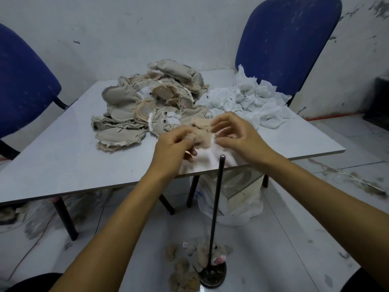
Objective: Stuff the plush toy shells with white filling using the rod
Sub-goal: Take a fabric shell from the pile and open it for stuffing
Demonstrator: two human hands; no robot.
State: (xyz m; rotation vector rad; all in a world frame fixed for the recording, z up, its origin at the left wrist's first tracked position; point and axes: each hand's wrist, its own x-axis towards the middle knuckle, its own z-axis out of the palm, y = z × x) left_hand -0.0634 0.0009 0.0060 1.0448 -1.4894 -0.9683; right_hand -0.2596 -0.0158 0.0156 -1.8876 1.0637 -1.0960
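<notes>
Both hands, left hand [174, 142] and right hand [235, 133], pinch a beige plush shell [203, 131] over the grey table [63, 161]; blue chairs [288, 39] against a scuffed white wall [147, 28].

Both bare forearms reach forward over the near edge of the table [63, 165]. The left hand [174, 147] curls its fingers, pinching a plush shell [203, 133]. The right hand [237, 135] pinches the same shell from the other side, fingers bent.
</notes>
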